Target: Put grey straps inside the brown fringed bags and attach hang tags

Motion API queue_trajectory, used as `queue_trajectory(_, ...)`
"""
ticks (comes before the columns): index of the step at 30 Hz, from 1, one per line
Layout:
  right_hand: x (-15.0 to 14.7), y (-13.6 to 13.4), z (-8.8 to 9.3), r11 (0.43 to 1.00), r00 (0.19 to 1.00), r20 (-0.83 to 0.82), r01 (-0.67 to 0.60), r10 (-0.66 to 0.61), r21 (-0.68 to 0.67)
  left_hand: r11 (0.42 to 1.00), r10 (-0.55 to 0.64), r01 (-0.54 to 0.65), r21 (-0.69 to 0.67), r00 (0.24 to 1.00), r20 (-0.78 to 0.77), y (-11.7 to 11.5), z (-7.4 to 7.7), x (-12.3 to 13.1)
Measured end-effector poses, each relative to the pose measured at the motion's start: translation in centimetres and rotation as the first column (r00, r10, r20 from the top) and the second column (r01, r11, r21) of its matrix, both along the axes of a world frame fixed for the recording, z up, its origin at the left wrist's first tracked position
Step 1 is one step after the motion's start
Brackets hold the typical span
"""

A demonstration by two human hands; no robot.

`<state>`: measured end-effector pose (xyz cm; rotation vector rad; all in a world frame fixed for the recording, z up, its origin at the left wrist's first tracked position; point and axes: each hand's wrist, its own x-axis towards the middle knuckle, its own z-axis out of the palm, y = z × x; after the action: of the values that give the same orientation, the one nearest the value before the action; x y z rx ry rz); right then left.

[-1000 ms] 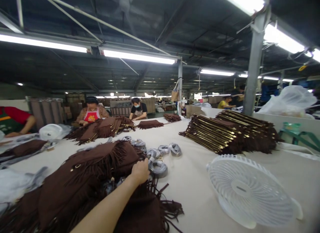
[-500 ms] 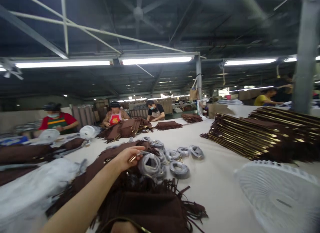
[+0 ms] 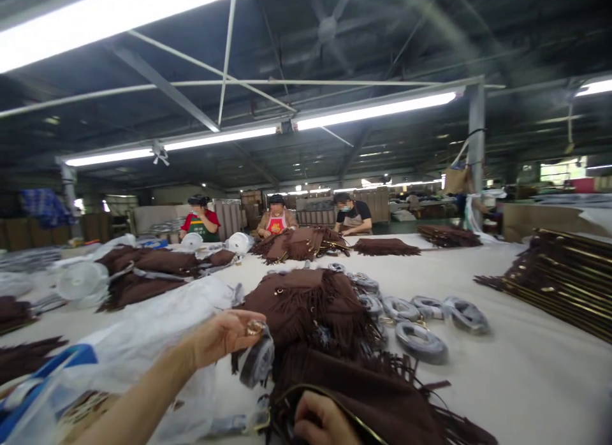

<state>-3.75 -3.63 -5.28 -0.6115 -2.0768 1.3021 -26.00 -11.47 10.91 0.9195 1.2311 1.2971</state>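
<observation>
Coil [image 3: 258,363] moved left, gripped by left hand [image 3: 229,338]; right hand [image 3: 325,419], hold unclear; apron lettering [image 3: 197,227] illegible.

This was a factory workshop where soft goods were handled in bulk. Tube lights [image 3: 377,111] ran in rows beneath a high, dark roof [image 3: 411,59] crossed by pale struts [image 3: 191,83], with a ceiling fan [image 3: 327,29] among them. A broad, pale worktable [image 3: 516,375] carried heaps of brown fringed pieces [image 3: 306,295], a neat stack [image 3: 559,282] with gold-coloured edges, and many grey coils [image 3: 421,342] in clear wrapping. Across it were three workers [image 3: 276,225] (each in an apron, the rightmost also in a blue mask). More goods and lights stretched away behind them.
</observation>
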Motion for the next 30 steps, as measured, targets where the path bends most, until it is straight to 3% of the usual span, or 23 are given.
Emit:
queue_trajectory(2, 0.2, -0.3, 1.0, 0.999, 1.000, -0.015, -0.020, 0.020, -0.036, 0.999, 0.049, -0.049, 0.008, 0.982, -0.182, 0.0, -2.1, 0.7)
queue_trajectory(6, 0.7, -0.5, 1.8, 0.996, 0.998, -0.042, -0.046, 0.043, -0.079, 0.981, 0.185, -0.115, 0.158, 0.810, -0.556, 1.7, -5.9, 2.5)
queue_trajectory(10, 0.7, -0.3, 1.4, 0.977, 0.994, -0.098, -0.061, 0.041, -0.204, 0.937, 0.275, 0.016, 0.349, 0.582, -0.765, 3.7, -7.8, 3.3)
queue_trajectory(12, 0.7, -0.3, 1.3, 0.948, 0.991, -0.124, -0.078, 0.041, -0.309, 0.936, 0.262, 0.092, 0.340, 0.466, -0.845, 4.4, -8.6, 3.0)
queue_trajectory(13, 0.7, -0.3, 1.3, 0.930, 0.989, -0.139, -0.091, 0.044, -0.356, 0.945, 0.240, 0.097, 0.313, 0.445, -0.863, 4.7, -9.1, 2.8)
queue_trajectory(16, 0.5, -0.2, 1.6, 0.894, 0.981, -0.188, -0.118, 0.038, -0.432, 0.958, 0.235, 0.053, 0.283, 0.429, -0.872, 5.1, -10.0, 2.2)
queue_trajectory(20, 0.4, 0.0, 1.7, 0.855, 0.971, -0.238, -0.145, 0.026, -0.498, 0.949, 0.290, -0.006, 0.315, 0.413, -0.863, 4.7, -9.9, 2.9)
queue_trajectory(27, 0.7, 0.3, 1.6, 0.820, 0.952, -0.304, -0.155, -0.024, -0.551, 0.938, 0.278, 0.028, 0.345, 0.532, -0.800, 3.4, -10.0, 5.3)
queue_trajectory(30, 0.8, 0.2, 1.7, 0.824, 0.946, -0.321, -0.143, -0.049, -0.548, 0.915, 0.311, 0.058, 0.400, 0.533, -0.787, 3.2, -10.5, 5.1)
